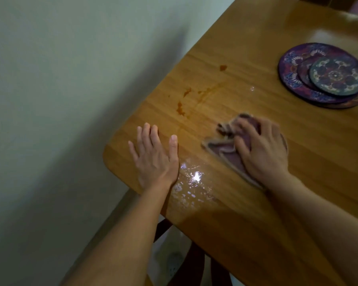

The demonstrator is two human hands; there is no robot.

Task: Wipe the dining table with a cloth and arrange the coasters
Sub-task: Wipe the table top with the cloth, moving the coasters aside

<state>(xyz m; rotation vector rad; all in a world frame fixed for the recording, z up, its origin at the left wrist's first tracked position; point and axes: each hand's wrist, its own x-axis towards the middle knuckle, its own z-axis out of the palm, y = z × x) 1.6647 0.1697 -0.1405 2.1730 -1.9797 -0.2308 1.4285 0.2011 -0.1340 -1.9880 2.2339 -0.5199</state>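
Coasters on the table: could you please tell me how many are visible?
3 in one stack: a large purple coaster at the bottom, a smaller coaster half hidden on it, and a teal-rimmed coaster on top. A rim at the lower right may be a fourth.

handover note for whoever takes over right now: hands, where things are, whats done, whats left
Left hand lies flat on the table near its corner, holding nothing.
Right hand grips the cloth, pressed to the tabletop.
Coasters sit in an overlapping pile at the far right, not yet arranged.
Done: some wiping, judging by the wet patch by the near edge.
Left: the orange stains farther along, then the coasters.
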